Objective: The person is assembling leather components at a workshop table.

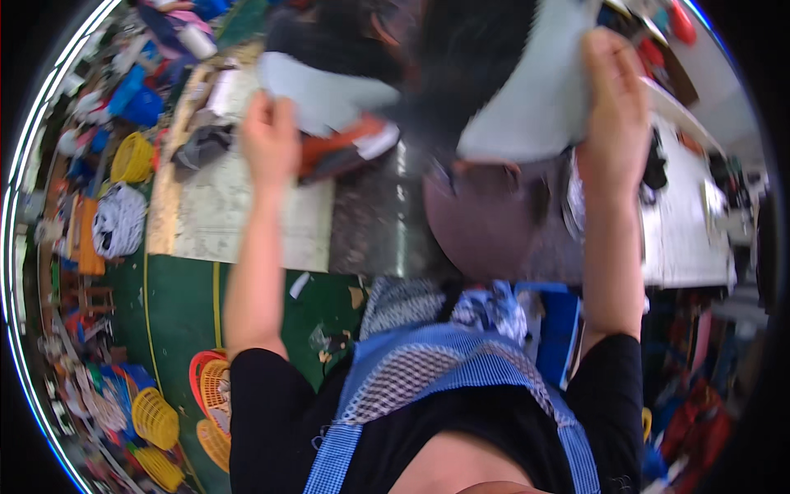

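Observation:
My left hand (271,144) has curled fingers on the lower left edge of a pale grey curved piece (321,90) with dark material above it. My right hand (613,111) grips a larger pale grey piece (527,107) with black material (461,58) along its curved edge. Both pieces are raised above the workbench and blurred. An orange-red item with a white tip (337,152) lies below the left piece. A round dark brown surface (485,230) sits on the dark middle part of the bench.
The bench (247,230) has dark scraps (202,148) at left. Yellow baskets (155,416) and orange baskets (214,395) stand on the green floor at left, near a striped bundle (119,218). A blue bin (555,329) is under the bench. Part of another person (164,25) shows at upper left.

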The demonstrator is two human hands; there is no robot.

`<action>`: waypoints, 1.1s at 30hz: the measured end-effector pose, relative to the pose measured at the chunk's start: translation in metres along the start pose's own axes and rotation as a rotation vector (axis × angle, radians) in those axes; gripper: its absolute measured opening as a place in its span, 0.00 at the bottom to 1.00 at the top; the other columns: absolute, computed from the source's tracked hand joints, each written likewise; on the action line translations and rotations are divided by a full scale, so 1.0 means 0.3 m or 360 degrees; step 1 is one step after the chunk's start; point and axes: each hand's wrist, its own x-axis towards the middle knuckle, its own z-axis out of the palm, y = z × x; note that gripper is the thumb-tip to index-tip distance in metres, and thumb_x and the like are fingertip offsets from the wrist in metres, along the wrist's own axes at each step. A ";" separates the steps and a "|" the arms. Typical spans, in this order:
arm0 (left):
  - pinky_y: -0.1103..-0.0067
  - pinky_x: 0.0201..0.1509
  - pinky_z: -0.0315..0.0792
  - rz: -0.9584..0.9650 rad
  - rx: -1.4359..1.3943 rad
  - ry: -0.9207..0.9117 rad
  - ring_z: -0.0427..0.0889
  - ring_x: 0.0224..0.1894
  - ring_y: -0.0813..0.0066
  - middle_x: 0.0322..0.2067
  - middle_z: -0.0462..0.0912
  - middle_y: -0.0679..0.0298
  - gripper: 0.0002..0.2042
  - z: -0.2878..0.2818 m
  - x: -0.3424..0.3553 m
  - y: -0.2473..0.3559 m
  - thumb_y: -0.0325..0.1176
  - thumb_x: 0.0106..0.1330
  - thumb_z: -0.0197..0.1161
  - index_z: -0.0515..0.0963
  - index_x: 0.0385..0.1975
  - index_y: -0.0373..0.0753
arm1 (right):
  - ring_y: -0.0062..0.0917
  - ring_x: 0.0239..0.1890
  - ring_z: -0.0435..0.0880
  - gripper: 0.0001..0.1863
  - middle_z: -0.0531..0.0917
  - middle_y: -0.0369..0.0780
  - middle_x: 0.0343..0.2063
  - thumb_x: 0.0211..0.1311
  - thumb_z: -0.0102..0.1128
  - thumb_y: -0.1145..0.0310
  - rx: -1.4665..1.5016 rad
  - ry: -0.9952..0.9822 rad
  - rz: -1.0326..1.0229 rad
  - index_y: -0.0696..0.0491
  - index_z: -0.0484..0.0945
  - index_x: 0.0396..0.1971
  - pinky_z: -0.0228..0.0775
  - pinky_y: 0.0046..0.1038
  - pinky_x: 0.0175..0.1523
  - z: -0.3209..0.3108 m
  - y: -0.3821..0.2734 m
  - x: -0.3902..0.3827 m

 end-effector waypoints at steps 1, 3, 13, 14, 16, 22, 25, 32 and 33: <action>0.70 0.31 0.69 -0.0300 0.0147 -0.0254 0.80 0.25 0.65 0.23 0.80 0.55 0.13 -0.051 0.037 -0.065 0.37 0.69 0.60 0.73 0.27 0.34 | 0.08 0.30 0.70 0.08 0.77 0.28 0.29 0.73 0.60 0.67 0.0173 0.0148 0.0172 0.56 0.82 0.41 0.62 0.17 0.34 -0.056 -0.047 -0.013; 0.60 0.53 0.73 0.0072 0.1011 -0.0302 0.82 0.49 0.45 0.43 0.84 0.44 0.23 -0.148 0.058 -0.311 0.50 0.67 0.65 0.80 0.45 0.32 | 0.09 0.24 0.73 0.07 0.77 0.29 0.27 0.73 0.60 0.68 0.0150 0.0062 0.0281 0.56 0.79 0.42 0.60 0.13 0.26 -0.190 -0.062 -0.068; 0.65 0.63 0.71 0.1090 -0.0291 -0.1185 0.78 0.60 0.59 0.56 0.79 0.56 0.22 0.296 -0.396 0.316 0.35 0.61 0.71 0.78 0.55 0.40 | 0.26 0.25 0.88 0.14 0.84 0.42 0.27 0.72 0.62 0.66 -0.0047 -0.0450 0.1839 0.62 0.74 0.44 0.79 0.23 0.27 -0.387 0.131 -0.636; 0.65 0.65 0.70 0.1245 -0.0249 -0.1342 0.77 0.61 0.57 0.58 0.79 0.56 0.25 0.324 -0.449 0.336 0.37 0.60 0.71 0.77 0.58 0.39 | 0.23 0.21 0.86 0.13 0.84 0.41 0.22 0.71 0.63 0.64 -0.0149 -0.0643 0.1886 0.61 0.77 0.39 0.76 0.21 0.24 -0.406 0.127 -0.603; 0.65 0.64 0.69 0.1191 -0.0186 -0.1353 0.77 0.61 0.57 0.58 0.78 0.56 0.27 0.340 -0.515 0.290 0.39 0.60 0.71 0.76 0.60 0.39 | 0.15 0.15 0.78 0.13 0.82 0.36 0.17 0.70 0.65 0.65 -0.0513 -0.0575 0.1490 0.57 0.79 0.27 0.65 0.18 0.18 -0.461 0.116 -0.529; 0.63 0.57 0.67 0.1201 0.0177 -0.1243 0.74 0.54 0.57 0.56 0.75 0.57 0.30 0.343 -0.586 0.324 0.46 0.61 0.69 0.74 0.62 0.40 | 0.30 0.37 0.81 0.09 0.83 0.40 0.32 0.58 0.72 0.69 -0.1516 -0.0114 0.0010 0.56 0.83 0.35 0.72 0.33 0.44 -0.654 0.294 -0.319; 0.64 0.58 0.66 0.0947 0.0127 -0.1255 0.74 0.53 0.58 0.55 0.73 0.55 0.31 0.348 -0.584 0.353 0.43 0.60 0.71 0.74 0.62 0.39 | 0.36 0.38 0.80 0.11 0.82 0.40 0.32 0.56 0.73 0.65 -0.1653 -0.0385 0.0048 0.55 0.83 0.31 0.72 0.35 0.46 -0.688 0.408 -0.324; 0.64 0.63 0.68 0.0712 -0.0639 -0.1467 0.74 0.60 0.55 0.56 0.76 0.55 0.24 0.382 -0.407 0.429 0.30 0.56 0.74 0.78 0.54 0.37 | 0.10 0.31 0.76 0.11 0.83 0.30 0.28 0.70 0.65 0.65 -0.0501 0.0092 0.0519 0.59 0.85 0.35 0.68 0.17 0.37 -0.696 0.199 -0.164; 0.64 0.65 0.67 0.0882 -0.0718 -0.1331 0.73 0.62 0.56 0.57 0.75 0.54 0.25 0.431 -0.374 0.466 0.28 0.55 0.75 0.77 0.55 0.37 | 0.10 0.31 0.76 0.11 0.83 0.30 0.28 0.70 0.65 0.65 -0.0500 0.0102 0.0518 0.59 0.85 0.35 0.68 0.17 0.37 -0.672 0.152 -0.165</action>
